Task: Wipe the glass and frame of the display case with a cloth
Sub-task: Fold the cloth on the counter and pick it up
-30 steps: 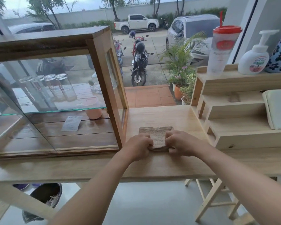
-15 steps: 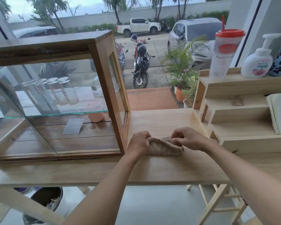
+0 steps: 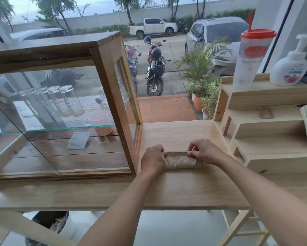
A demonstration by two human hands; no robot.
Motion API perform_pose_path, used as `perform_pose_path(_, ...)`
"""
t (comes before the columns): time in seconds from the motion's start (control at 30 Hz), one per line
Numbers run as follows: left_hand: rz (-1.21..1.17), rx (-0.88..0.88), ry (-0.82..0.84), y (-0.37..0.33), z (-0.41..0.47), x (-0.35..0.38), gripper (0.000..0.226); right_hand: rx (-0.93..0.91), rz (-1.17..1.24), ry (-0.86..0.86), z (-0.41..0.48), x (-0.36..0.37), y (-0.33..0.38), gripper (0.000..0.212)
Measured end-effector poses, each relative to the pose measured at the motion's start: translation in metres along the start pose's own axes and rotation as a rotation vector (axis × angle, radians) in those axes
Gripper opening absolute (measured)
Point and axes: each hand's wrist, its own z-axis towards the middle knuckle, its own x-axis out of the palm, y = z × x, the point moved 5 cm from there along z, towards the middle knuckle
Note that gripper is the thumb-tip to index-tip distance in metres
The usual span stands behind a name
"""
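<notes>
Both hands, left (image 3: 153,158) and right (image 3: 203,150), gripped the beige terry cloth (image 3: 180,161), now seemingly folded narrower; wood-framed glass display case (image 3: 112,89) untouched.

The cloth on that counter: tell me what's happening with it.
A person has both hands on a tan cloth, folded into a thick strip on the wooden counter. The left hand grips one end and the right hand pinches the other. The cloth lies just right of the wood-framed glass display case, apart from it. No wiping is under way.
</notes>
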Motion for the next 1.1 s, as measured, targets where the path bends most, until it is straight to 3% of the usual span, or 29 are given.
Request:
perform_pose_path(0.23, 0.105, 0.06, -0.109, 0.0, 0.003, 0.004, 0.017, -0.193, -0.164, -0.059, 0.004, 0.005, 0.007, 0.015)
perform_pose_path(0.53, 0.033, 0.092, -0.168, 0.013, 0.007, 0.011, 0.016, -0.125, -0.176, 0.063, 0.02, 0.01, 0.003, 0.011)
perform_pose_path(0.77, 0.082, 0.1, 0.003, 0.015, 0.006, 0.016, 0.014, -0.082, -0.236, 0.148, 0.012, 0.011, 0.007, 0.005)
perform_pose_path(0.9, 0.186, 0.129, 0.028, 0.011, -0.005, 0.015, 0.009, -0.08, -0.33, 0.292, 0.001, 0.013, 0.014, 0.028)
perform_pose_path(1.1, 0.147, 0.127, 0.154, 0.002, -0.027, -0.001, 0.009, -0.155, -0.332, 0.336, -0.016, 0.001, 0.031, 0.01)
